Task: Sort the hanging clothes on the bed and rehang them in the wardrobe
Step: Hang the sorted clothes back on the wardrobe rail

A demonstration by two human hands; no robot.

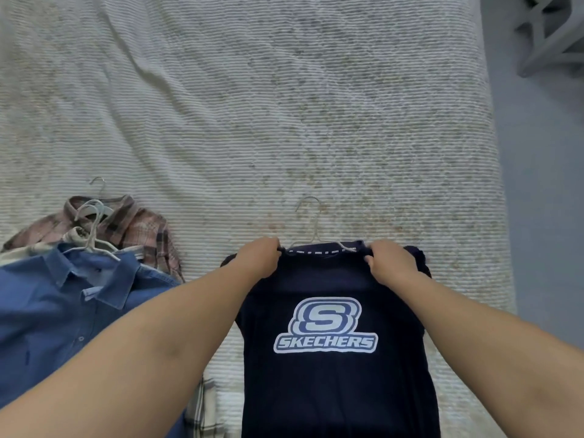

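A navy T-shirt (pixel 335 384) with a white logo on the chest lies flat on the bed, front up, on a white hanger (pixel 311 222) whose hook points away from me. My left hand (pixel 260 257) pinches the shirt's left shoulder by the collar. My right hand (pixel 392 263) grips the right shoulder. To the left lies a pile of shirts on hangers: a blue denim shirt (pixel 63 311) on top, with a pink plaid shirt (pixel 139 229) beneath it. White hangers (pixel 91 229) stick out of the pile's collars.
The bed (pixel 252 105) wears a ribbed off-white cover, rumpled at the upper left. Its right edge runs along a grey floor (pixel 543 200). A grey piece of furniture (pixel 550 33) stands at the top right corner. A checked cloth (pixel 202 412) peeks out under my left forearm.
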